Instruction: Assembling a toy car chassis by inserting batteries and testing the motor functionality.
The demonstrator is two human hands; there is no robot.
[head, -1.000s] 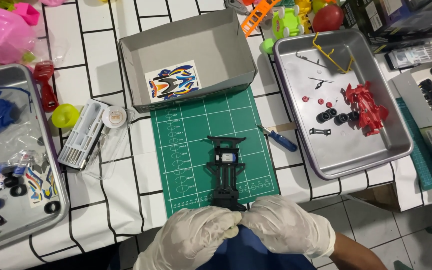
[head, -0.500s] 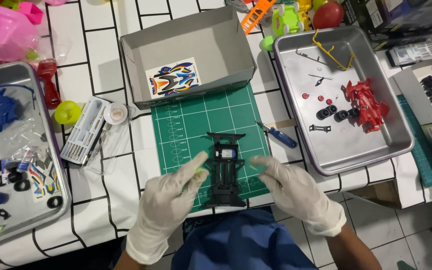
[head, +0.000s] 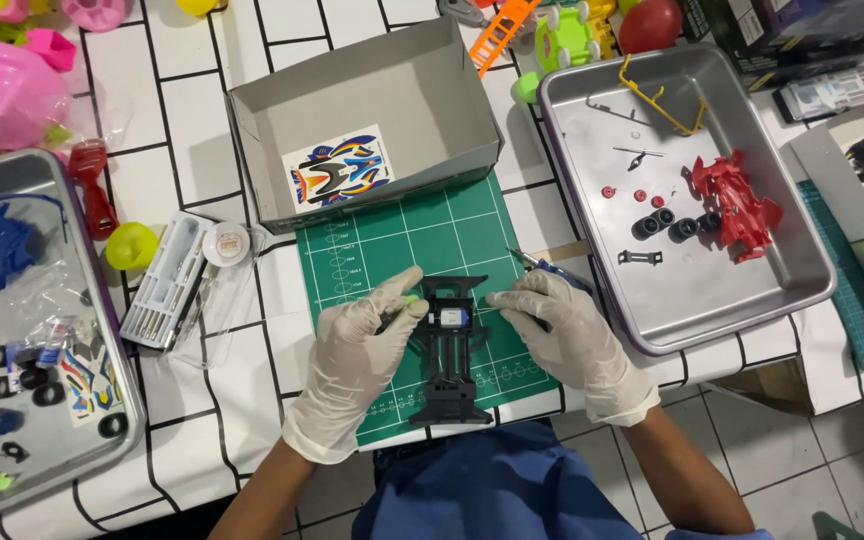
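Note:
A black toy car chassis (head: 449,350) lies lengthwise on the green cutting mat (head: 392,240), with a small motor in its middle. My left hand (head: 352,360), in a white glove, pinches a small green part (head: 410,298) against the chassis's left side. My gloved right hand (head: 567,335) grips the chassis's right side with its fingertips.
A blue screwdriver (head: 552,268) lies just behind my right hand. A grey box (head: 392,90) with a sticker sheet (head: 337,170) stands behind the mat. The right metal tray (head: 802,290) holds a red car body (head: 732,205) and wheels. The left tray (head: 122,400) holds blue parts. A bit case (head: 162,285) lies left.
Both hands rose from the table's near edge, spread to either side of the chassis, then closed in on its middle. The left hand now pinches a green part.

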